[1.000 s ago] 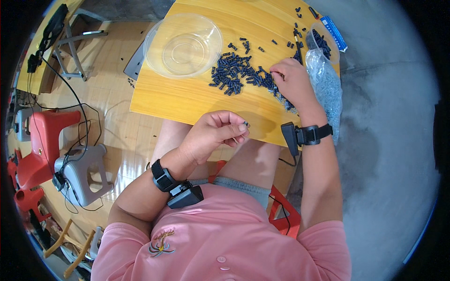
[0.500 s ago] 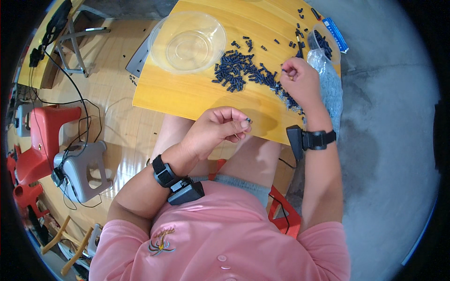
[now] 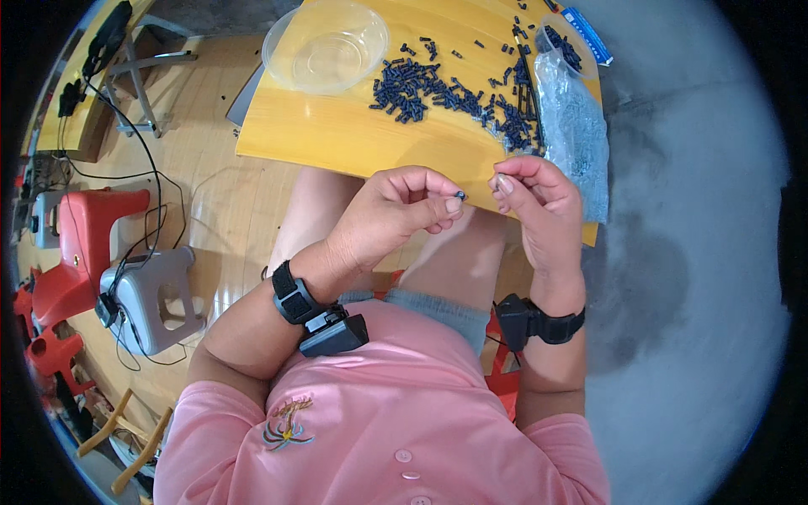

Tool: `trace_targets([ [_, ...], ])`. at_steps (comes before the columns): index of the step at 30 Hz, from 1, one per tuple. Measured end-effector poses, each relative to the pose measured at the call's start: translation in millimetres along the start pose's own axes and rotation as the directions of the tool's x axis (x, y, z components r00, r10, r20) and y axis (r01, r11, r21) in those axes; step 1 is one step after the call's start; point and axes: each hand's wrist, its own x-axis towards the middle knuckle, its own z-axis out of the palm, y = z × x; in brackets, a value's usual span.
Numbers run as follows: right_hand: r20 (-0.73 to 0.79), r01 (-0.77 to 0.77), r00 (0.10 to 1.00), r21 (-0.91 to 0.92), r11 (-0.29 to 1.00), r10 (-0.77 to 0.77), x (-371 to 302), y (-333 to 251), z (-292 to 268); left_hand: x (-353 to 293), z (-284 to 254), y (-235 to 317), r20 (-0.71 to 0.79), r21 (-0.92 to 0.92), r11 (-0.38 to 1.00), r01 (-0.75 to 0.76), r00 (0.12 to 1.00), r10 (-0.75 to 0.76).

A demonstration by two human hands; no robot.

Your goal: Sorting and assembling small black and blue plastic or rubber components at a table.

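left hand (image 3: 391,215): fingers curled in, thumb and forefinger pinching one small dark screw (image 3: 460,195) at its tip, held up over the lap just off the near edge of the table (image 3: 337,135), probably so the piece sits close to the eyes.
right hand (image 3: 534,202): raised beside the left, fingers bent, thumb and forefinger tips pressed together; whether a piece sits between them i cannot tell.
gap between hands: narrow, the two fingertip pinches face each other, not touching.
pile of screws (image 3: 438,88): loose dark pieces spread across the far middle of the table, thinning toward the right edge, within easy reach of the right hand.
bowl (image 3: 326,46): clear plastic, at the far left corner of the table, looks empty.
plastic bag (image 3: 572,126): clear, lying along the right edge, mouth toward the far side, a few dark pieces at its far end.
wrist bands: black, one on each forearm.
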Motion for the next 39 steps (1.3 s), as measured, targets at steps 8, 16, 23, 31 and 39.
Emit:
trace_targets([
  [8, 0.009, -0.036, 0.999, 0.269, 0.963, 0.035, -28.7, 3.4, 18.6, -22.6, 12.8, -6.2, 0.021, 0.032, 0.995, -0.094, 0.995, 0.093],
  [16, -0.011, 0.004, 1.0, 0.319, 0.948, 0.0, -42.5, 4.6, 25.4, -31.6, 18.3, -9.7, 0.05, 0.013, 0.993, -0.121, 0.991, 0.121],
  [23, -0.029, 0.049, 0.999, 0.277, 0.959, -0.043, -49.0, 2.0, 29.7, -36.0, 17.1, -14.7, 0.053, 0.011, 0.991, -0.132, 0.99, 0.131],
  [31, 0.011, 0.07, 0.997, 0.273, 0.959, -0.076, -49.1, 1.2, 29.8, -42.0, 15.0, -10.8, 0.048, 0.003, 0.994, -0.105, 0.993, 0.105],
  [39, 0.075, 0.117, 0.987, 0.287, 0.951, -0.144, -48.0, 6.5, 26.5, -47.2, 17.9, -6.4, 0.023, 0.012, 0.998, -0.062, 0.998, 0.061],
])
